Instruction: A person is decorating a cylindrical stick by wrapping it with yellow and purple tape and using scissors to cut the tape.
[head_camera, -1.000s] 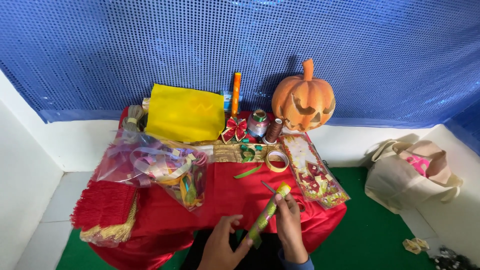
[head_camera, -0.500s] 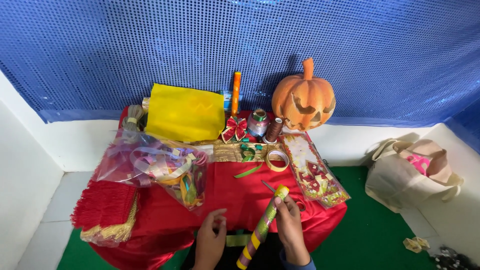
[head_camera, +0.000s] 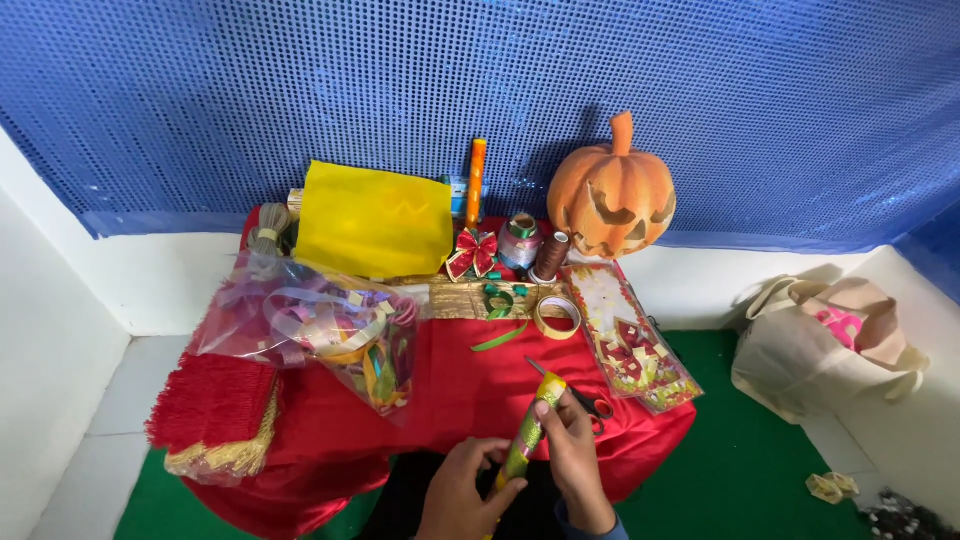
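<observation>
A slim tube wrapped in green and yellow patterned paper (head_camera: 528, 430) is held by both my hands at the near edge of a low table draped in red cloth (head_camera: 470, 380). My right hand (head_camera: 575, 455) grips its upper part. My left hand (head_camera: 462, 490) holds its lower end. Just behind the tube's top lie scissors with red handles (head_camera: 582, 398) on the cloth.
On the table: a clear bag of coloured ribbons (head_camera: 315, 325), yellow sheet (head_camera: 372, 218), orange pumpkin lantern (head_camera: 612, 195), tape roll (head_camera: 557, 315), thread spools (head_camera: 520, 240), red bow (head_camera: 472, 252), flat sticker packet (head_camera: 630, 340). A beige cloth bag (head_camera: 820, 345) sits on the green floor, right. Blue sequin wall behind.
My left hand dropped away from the tube, which tilted low, and has now come back to hold its lower end. The tube stands steeper again.
</observation>
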